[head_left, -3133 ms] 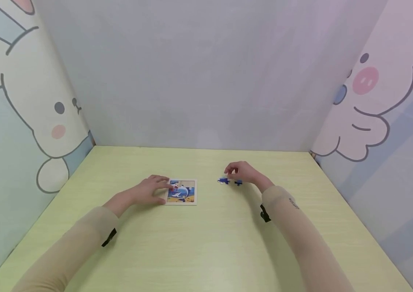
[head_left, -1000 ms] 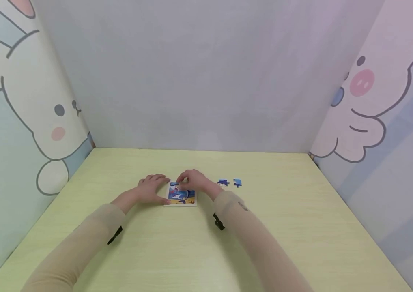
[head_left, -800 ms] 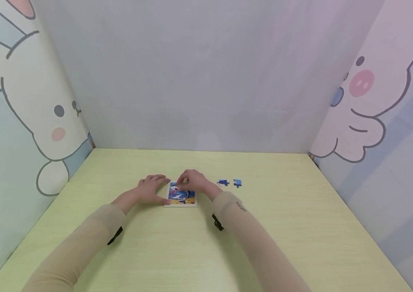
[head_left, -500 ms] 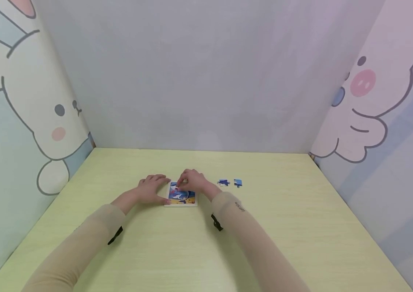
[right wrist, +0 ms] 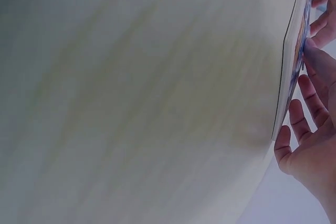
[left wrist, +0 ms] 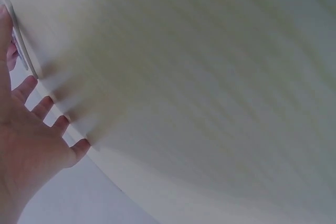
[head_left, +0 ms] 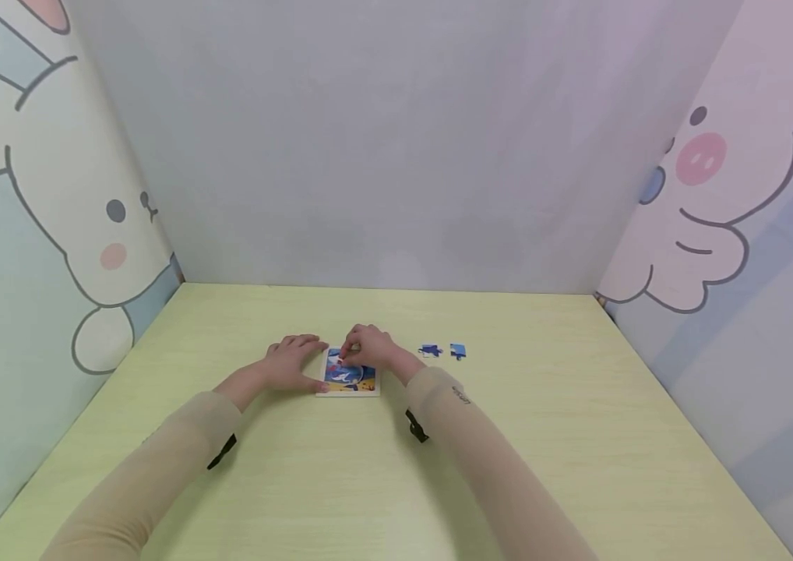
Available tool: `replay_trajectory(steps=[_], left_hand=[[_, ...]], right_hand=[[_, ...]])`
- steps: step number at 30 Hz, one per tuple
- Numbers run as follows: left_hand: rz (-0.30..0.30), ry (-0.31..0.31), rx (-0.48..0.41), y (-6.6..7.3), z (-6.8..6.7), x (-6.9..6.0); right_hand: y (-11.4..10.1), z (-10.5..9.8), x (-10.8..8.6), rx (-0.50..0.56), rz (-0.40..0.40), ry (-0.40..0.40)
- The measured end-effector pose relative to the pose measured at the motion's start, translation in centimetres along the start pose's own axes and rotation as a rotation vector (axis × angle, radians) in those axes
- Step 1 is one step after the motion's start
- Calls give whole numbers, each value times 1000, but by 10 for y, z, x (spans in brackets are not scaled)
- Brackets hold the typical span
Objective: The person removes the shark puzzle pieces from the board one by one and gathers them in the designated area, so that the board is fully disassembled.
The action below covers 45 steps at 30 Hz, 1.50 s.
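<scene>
Framed puzzle [head_left: 350,378]: flat on the pale table [head_left: 396,475], lower centre-left of the head view | left hand [head_left: 289,364]: fingers spread, touching the puzzle's left edge | right hand [head_left: 371,347]: thumb and fingertips close together over its upper part (cannot tell whether they pinch anything) | two loose blue pieces [head_left: 431,351]: right of centre, apart

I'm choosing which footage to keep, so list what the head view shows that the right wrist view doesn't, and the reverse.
Only the head view: two loose puzzle pieces to the right of the puzzle frame, cartoon figures on the side walls, and both sleeves.

Only the right wrist view: the puzzle frame almost edge-on, and the right hand from its palm side.

Both share: the table, the puzzle frame, the right hand and the left hand.
</scene>
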<state>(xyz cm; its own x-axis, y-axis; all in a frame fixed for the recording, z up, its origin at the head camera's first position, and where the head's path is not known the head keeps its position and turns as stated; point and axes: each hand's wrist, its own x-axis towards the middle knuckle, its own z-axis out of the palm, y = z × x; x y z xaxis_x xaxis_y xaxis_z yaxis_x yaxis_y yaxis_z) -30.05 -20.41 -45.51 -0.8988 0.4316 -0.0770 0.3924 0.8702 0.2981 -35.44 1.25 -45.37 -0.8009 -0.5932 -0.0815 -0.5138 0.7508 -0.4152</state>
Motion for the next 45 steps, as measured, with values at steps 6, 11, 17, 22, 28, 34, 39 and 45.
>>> replay_trajectory(steps=[6, 11, 17, 22, 28, 34, 39, 45], left_hand=[[-2, -5, 0, 1, -1, 1], [-5, -9, 0, 1, 0, 2], [-10, -13, -2, -1, 1, 2], [-10, -11, -4, 0, 0, 1], [-9, -11, -8, 1, -1, 0], [-7, -10, 6, 0, 0, 0], [-8, -12, 7, 0, 0, 1], [-10, -15, 5, -1, 1, 2]], right_hand=[[0, -2, 1, 61, -32, 6], [0, -3, -1, 143, -35, 12], [2, -4, -2, 248, -2, 13], [3, -4, -2, 269, -6, 22], [6, -5, -2, 279, -1, 45], [5, -5, -4, 368, 6, 45], [5, -5, -5, 388, 10, 57], [6, -5, -6, 371, 10, 86]])
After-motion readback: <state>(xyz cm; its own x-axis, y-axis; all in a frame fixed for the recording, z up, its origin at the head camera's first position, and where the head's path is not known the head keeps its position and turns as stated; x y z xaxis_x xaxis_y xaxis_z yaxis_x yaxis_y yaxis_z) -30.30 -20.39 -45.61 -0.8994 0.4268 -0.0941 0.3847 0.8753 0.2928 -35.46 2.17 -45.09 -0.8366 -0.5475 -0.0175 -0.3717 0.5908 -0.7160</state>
